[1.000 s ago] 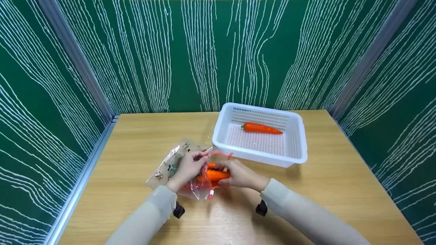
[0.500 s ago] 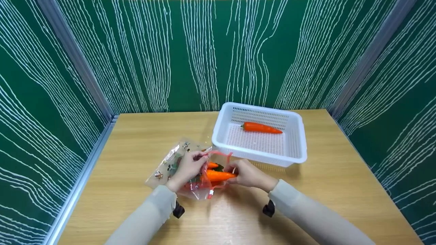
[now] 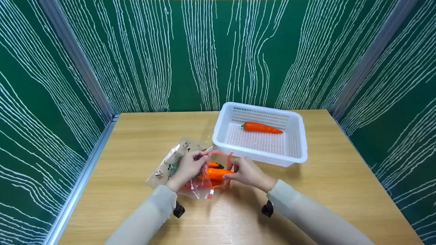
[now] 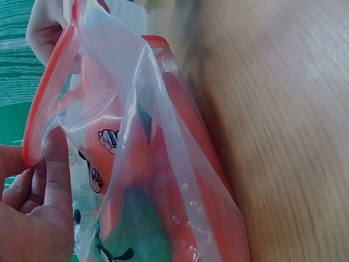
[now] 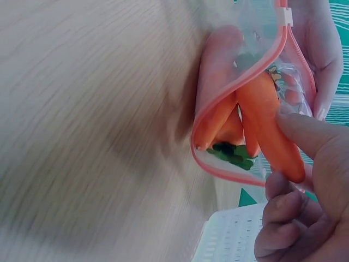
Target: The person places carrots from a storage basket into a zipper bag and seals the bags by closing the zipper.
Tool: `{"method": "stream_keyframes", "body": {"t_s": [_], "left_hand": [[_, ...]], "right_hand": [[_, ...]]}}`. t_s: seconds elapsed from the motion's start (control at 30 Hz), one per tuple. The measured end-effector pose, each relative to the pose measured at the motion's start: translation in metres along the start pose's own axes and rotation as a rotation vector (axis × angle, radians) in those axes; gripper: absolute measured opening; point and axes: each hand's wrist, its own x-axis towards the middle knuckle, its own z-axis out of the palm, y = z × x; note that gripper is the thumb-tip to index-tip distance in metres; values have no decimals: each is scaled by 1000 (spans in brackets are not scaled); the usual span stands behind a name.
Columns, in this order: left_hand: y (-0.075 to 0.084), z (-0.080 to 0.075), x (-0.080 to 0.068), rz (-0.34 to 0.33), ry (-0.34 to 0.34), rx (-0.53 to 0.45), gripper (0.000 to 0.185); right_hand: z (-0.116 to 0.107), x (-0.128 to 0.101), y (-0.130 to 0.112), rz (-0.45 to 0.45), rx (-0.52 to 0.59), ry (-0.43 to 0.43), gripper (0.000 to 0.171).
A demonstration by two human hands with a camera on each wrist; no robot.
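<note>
Your left hand (image 3: 185, 167) pinches the red zip edge of the clear printed bag (image 3: 177, 163) — in the left wrist view the thumb and fingers (image 4: 54, 164) are pressed together on that strip, holding one side of the mouth up. Your right hand (image 3: 247, 172) sits at the other side of the opening, its grip curled round the thick end of a carrot (image 3: 218, 173) that sticks out of the bag's mouth; the right wrist view shows your thumb lying along the carrot (image 5: 272, 131) with the other fingers folded under it. More carrots lie deeper inside the bag, with green tops among them, and the bag's mouth gapes wide between your two hands.

The bag rests on the wooden counter (image 3: 136, 136), just in front of the near left corner of the white basket (image 3: 296, 149). The bag and basket look close but apart — you cannot tell from here whether they touch. One carrot in the basket (image 3: 261, 127) lies flat on the perforated floor toward the far wall, pointed end to the right. Green panels with white lines (image 3: 218, 51) stand round the counter.
</note>
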Motion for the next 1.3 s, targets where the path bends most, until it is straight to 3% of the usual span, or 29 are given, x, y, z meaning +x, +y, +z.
{"method": "stream_keyframes", "body": {"t_s": [0.13, 0.37, 0.6, 1.0, 1.3], "left_hand": [[1, 0, 0, -6, 1, 25, 20], [3, 0, 0, 2, 12, 17, 18], [5, 0, 0, -3, 27, 16, 18], [5, 1, -1, 9, 45, 42, 19], [5, -2, -1, -4, 23, 19, 17]], "right_hand": [[3, 3, -5, -9, -20, 17, 20], [10, 10, -14, -37, 47, -26, 10], [17, 15, -20, -88, 79, -105, 27], [30, 24, -27, -56, 97, -97, 9], [18, 19, -24, -52, 104, -107, 16]]}}
